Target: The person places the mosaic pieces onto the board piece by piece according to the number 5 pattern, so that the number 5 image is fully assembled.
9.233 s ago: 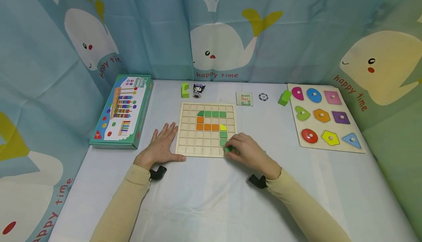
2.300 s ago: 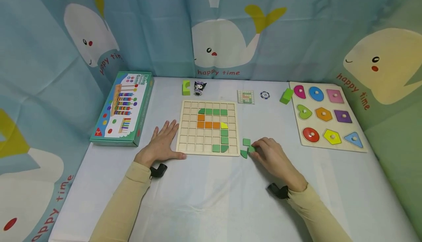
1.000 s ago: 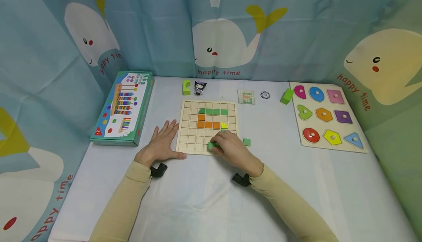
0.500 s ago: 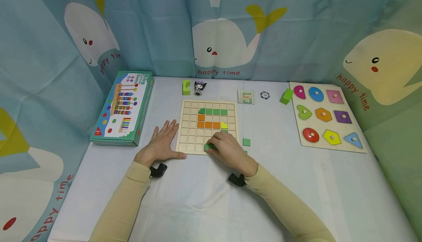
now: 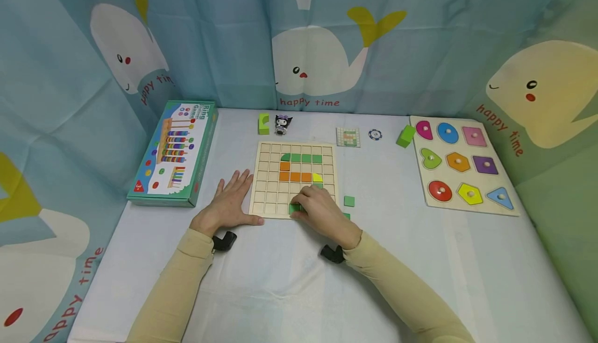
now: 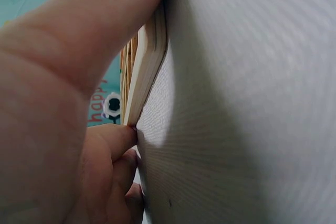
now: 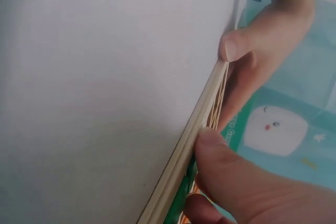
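A wooden grid board [image 5: 268, 190] lies mid-table, bearing green, orange and yellow tiles in several cells. In its bottom row, the thumb and fingers of my right hand [image 5: 324, 214] pinch a green square tile [image 5: 294, 208]; this hand covers the board's lower right part. The right wrist view shows green tile edges [image 7: 181, 198] by the thumb, at the board's near edge. My left hand [image 5: 226, 203] lies spread on the table, its thumb and fingertips against the board's left side. Right of the board lies a loose green square tile [image 5: 349, 201]; another green piece [image 5: 347, 216] is mostly hidden by the right hand.
Behind the board are a light-green block [image 5: 263, 124], a small figurine [image 5: 282, 124], a pattern card [image 5: 348, 137], a round chip [image 5: 375, 134] and a green block [image 5: 406, 136]. A boxed game [image 5: 173, 153] stands left, a shape-knob puzzle [image 5: 462, 169] right.
My right hand went from the board's lower right corner to the loose pieces, took a green square tile and brought it to the bottom row, then edged slightly left. My left hand stayed put.
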